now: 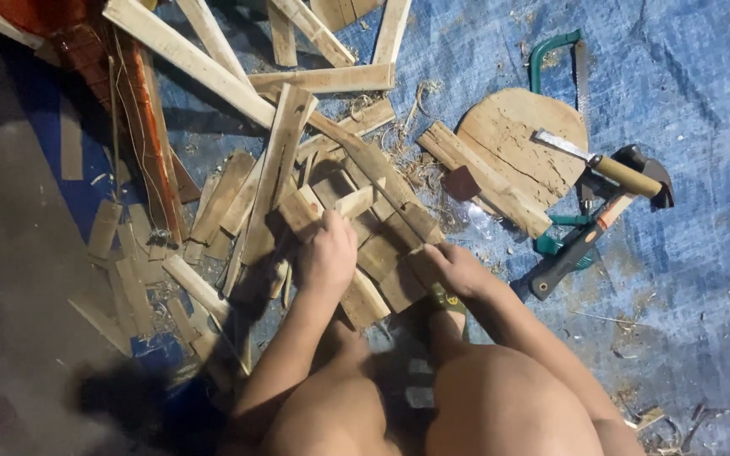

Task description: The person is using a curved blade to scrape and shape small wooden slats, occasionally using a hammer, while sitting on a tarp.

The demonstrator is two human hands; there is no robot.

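Bare knees at the bottom edge, closest of all, forearms running up from them. Left hand (327, 253) clenched, grip wrapped around a short pale wooden offcut (302, 209) on top of the heap. Right hand (458, 268) lower and to the right, fingers curled over the edge of a flat brown wooden block (400, 287), grip grasping that piece. Both blocks part of a loose pile of short cut wood scraps (373, 245) straight ahead of the knees, on the blue tarpaulin (686, 321) over the floor. Outward now: long pale wooden slats (192, 59) criss-crossed above the pile, curly shavings among them. Off to the right, a rounded plywood board (521, 139), with a wooden-handled chisel (601, 165) across its edge. Just beside that, a dark hatchet with orange and black handle (601, 224). Further up, a green-framed hacksaw (555, 59). Left side, bare grey floor (10, 279), small strips scattered along the tarpaulin's border.
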